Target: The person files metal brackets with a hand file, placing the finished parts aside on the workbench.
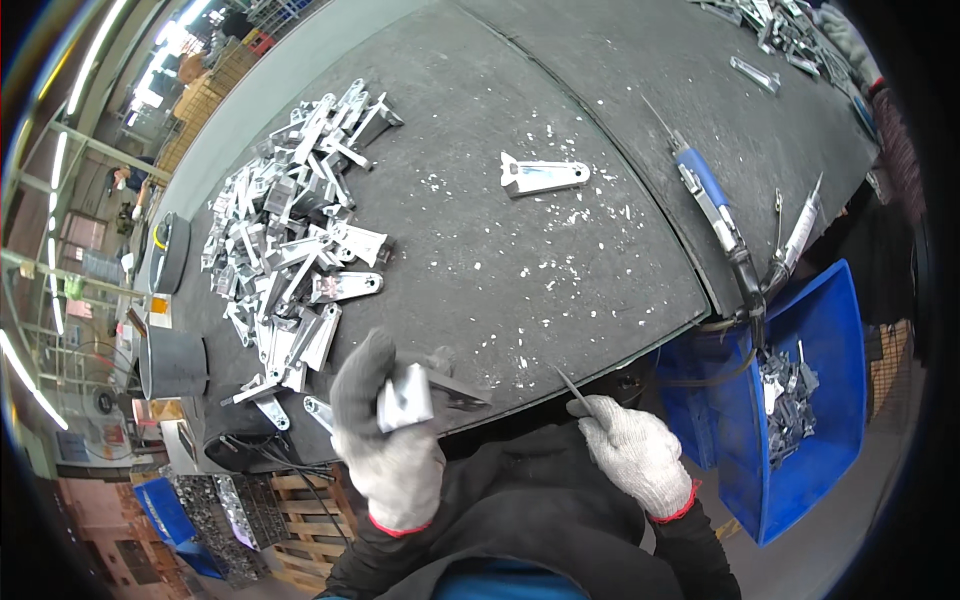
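Left grip [388, 458] clasps metal part [406, 400] | right grip [637, 450] holds pointed tool [576, 391]

Left hand [388, 450]: fingers blurred
Metal part [406, 399]: partly covered
Thin tool [572, 387]: near end hidden in right hand [636, 452]
Far-right pile [778, 32]: cut off

Carries, on flat dark-grey tabletop [450, 120], heaped silver metal brackets [285, 225] beyond left hand [388, 455]; lone silver bracket [545, 178], white flakes [525, 271] ahead of right hand [635, 450].
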Demonstrator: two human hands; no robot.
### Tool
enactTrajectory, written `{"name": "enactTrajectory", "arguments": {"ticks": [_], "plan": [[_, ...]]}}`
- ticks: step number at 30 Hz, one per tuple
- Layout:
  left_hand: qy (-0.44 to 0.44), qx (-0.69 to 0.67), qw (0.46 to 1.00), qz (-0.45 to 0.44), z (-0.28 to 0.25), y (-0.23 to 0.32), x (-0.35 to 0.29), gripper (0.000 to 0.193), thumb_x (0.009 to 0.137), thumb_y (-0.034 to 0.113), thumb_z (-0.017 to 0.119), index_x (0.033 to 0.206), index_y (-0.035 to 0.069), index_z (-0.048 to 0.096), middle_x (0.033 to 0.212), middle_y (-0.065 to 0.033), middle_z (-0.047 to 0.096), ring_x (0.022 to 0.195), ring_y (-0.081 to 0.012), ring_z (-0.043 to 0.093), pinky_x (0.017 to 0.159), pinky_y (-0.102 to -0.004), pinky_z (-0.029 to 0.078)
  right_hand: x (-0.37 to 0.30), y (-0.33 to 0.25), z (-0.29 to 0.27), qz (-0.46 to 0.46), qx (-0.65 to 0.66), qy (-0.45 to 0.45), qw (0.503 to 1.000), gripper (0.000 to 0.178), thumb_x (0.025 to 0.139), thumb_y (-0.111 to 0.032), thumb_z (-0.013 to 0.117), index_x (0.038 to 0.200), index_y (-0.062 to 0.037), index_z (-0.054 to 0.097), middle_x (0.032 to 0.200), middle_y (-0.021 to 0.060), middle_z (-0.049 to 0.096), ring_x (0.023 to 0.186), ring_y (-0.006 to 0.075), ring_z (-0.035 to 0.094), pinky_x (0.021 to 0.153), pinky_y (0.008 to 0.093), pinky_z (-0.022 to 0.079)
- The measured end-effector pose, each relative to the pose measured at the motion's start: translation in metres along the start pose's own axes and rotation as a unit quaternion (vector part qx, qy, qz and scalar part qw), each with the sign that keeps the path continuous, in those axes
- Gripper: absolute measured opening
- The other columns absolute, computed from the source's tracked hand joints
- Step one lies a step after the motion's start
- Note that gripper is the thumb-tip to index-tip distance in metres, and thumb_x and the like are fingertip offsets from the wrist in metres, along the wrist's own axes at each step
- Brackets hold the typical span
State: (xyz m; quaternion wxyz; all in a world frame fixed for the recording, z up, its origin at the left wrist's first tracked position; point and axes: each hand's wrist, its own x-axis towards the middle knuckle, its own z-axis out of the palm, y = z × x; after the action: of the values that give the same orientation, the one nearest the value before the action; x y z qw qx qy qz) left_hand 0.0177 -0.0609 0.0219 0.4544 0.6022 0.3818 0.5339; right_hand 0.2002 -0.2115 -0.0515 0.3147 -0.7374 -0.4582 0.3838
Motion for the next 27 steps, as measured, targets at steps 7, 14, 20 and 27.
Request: {"name": "enactTrajectory", "arguments": {"ticks": [7,14,20,27], "plan": [[-0.111,0.077,0.973,0.188,-0.032,-0.011,-0.021,0.06,0.103,0.024,0.075,0.153,0.003,0.05,0.136,-0.0254,0.069,0.115,-0.0392,0.075,0.107,-0.0595,0.06,0.0,-0.001,0.004,0.081,-0.021,-0.028,0.996,0.025,0.106,-0.024,0.066,0.129,-0.0164,0.071,0.106,0.0095,0.082,0.093,0.0346,0.079,0.078,0.0455,0.062],[-0.083,0.081,0.973,0.201,-0.048,-0.017,-0.023,0.064,0.102,0.025,0.075,0.154,0.002,0.046,0.131,-0.0227,0.068,0.11,-0.0354,0.075,0.102,-0.0554,0.061,-0.002,0.001,0.01,0.014,-0.021,0.025,0.999,0.023,0.106,-0.016,0.064,0.127,-0.0109,0.074,0.076,0.0069,0.072,0.064,0.0177,0.072,0.062,0.0351,0.056],[-0.091,0.118,0.963,0.223,-0.056,-0.013,-0.016,0.067,0.098,0.013,0.075,0.156,-0.001,0.046,0.119,-0.0202,0.07,0.101,-0.0291,0.075,0.095,-0.0497,0.061,-0.002,-0.002,0.013,0.017,-0.023,0.03,0.999,0.023,0.105,-0.015,0.065,0.126,-0.0107,0.074,0.076,0.0058,0.072,0.065,0.0167,0.072,0.063,0.0345,0.056],[0.037,-0.107,0.974,-0.194,-0.038,-0.015,-0.003,0.059,0.101,-0.001,0.066,0.156,-0.004,0.046,0.115,-0.0192,0.069,0.103,-0.0286,0.075,0.105,-0.0535,0.063,-0.001,-0.005,0.012,0.029,-0.026,0.022,0.999,0.024,0.105,-0.014,0.064,0.126,-0.0105,0.074,0.074,0.0067,0.071,0.065,0.0166,0.072,0.063,0.0345,0.057]]}}
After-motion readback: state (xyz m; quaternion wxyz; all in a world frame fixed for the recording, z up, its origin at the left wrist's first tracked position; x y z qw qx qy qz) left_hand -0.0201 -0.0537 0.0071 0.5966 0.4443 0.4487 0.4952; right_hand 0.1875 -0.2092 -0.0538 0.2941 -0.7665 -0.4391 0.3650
